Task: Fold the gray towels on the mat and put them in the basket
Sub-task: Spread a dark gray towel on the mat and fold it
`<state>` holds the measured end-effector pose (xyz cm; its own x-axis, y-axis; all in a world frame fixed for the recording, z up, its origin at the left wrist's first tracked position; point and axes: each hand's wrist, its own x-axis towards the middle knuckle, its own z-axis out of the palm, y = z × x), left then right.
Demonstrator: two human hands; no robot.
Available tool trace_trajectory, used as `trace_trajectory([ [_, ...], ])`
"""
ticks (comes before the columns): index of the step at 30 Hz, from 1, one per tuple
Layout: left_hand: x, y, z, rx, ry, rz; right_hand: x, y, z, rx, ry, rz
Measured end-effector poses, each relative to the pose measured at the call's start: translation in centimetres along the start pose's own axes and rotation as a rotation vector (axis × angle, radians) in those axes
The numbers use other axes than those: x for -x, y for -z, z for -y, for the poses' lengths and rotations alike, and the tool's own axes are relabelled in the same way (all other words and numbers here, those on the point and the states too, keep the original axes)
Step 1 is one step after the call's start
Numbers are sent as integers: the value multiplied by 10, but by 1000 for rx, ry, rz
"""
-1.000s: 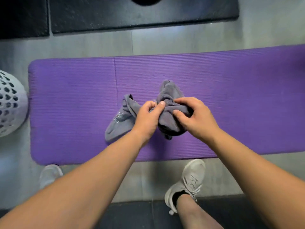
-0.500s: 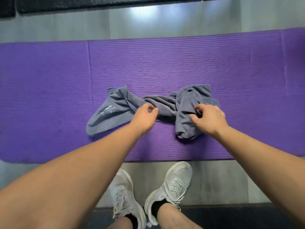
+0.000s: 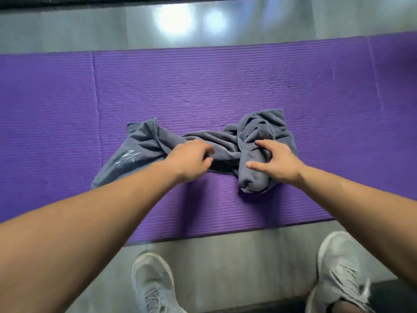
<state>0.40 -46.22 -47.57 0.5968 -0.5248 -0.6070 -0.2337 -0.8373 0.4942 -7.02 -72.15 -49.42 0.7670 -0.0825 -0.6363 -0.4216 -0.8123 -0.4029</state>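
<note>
One gray towel (image 3: 144, 143) lies crumpled and twisted on the purple mat (image 3: 225, 86), with white lettering on its flatter left part and a thick bunch at its right end. My left hand (image 3: 191, 159) is over the twisted middle, fingers loosely curled and blurred, thumb and fingertips apart. My right hand (image 3: 275, 163) rests on the bunched right end with thumb and forefinger spread. The basket is out of view.
My two gray sneakers (image 3: 155, 288) stand on the gray floor (image 3: 225, 256) just before the mat's near edge. A dark mat edge (image 3: 135, 0) runs along the top of the view.
The towel went from being held bunched between both hands to lying stretched out on the mat. My left-hand pinch has loosened and my right hand has opened. The view shifted right, losing the basket.
</note>
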Motion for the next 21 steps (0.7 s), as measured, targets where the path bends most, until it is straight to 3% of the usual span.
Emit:
trace_trajectory([
  [3,-29,-15,-13,6,-85,-53,-14,10,-21,-192,3,-34],
  [6,-64,-24,-39,92,-117,-154,-28,30,-42,-371,6,84],
  [10,-110,-23,-78,258,-21,-144,-58,59,-77,-391,-171,-207],
  [11,-120,-22,-84,314,39,-139,-60,64,-82,-445,-219,-196],
  [15,-140,-15,-95,663,304,-148,-54,64,-86,-830,-318,169],
  [21,-136,11,-107,910,190,-9,-57,63,-94,-988,-233,175],
])
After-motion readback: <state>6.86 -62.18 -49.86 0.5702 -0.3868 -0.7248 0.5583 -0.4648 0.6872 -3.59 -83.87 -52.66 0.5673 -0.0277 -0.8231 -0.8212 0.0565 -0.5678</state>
